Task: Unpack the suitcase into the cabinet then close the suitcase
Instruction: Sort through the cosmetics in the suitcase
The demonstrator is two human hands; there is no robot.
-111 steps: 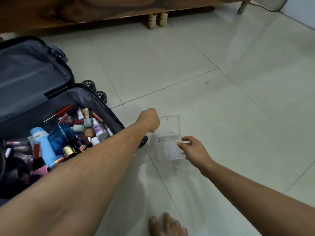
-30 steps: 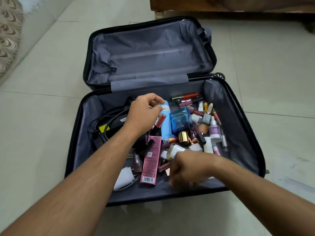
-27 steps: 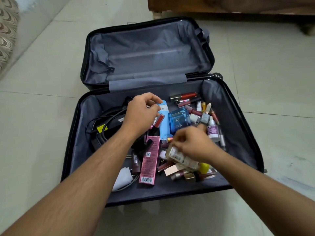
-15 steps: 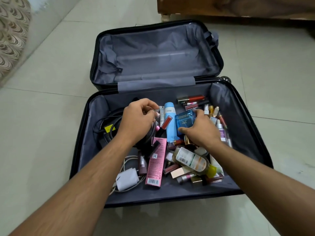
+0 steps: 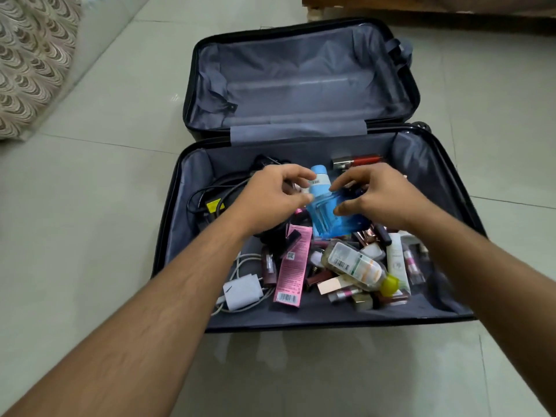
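While the suitcase (image 5: 301, 206) lies open on the tiled floor (image 5: 90, 176), I read both hands as working one cluster: a light-blue bottle (image 5: 319, 183) and a deeper blue bottle (image 5: 337, 218) in the lower half. My left hand (image 5: 270, 197) has its fingers curled round the light-blue bottle's upper part. My right hand (image 5: 379, 197) curls over the deeper blue one; whether it has closed firmly I cannot tell. Gathering two at once probably saves trips to the cabinet, which is out of view. Around them lie a pink carton (image 5: 290, 266) bearing a barcode, a clear bottle (image 5: 355, 266) with a yellow cap and another barcode, a white charger (image 5: 242, 291) and black cables (image 5: 210, 191). No brand text is legible.
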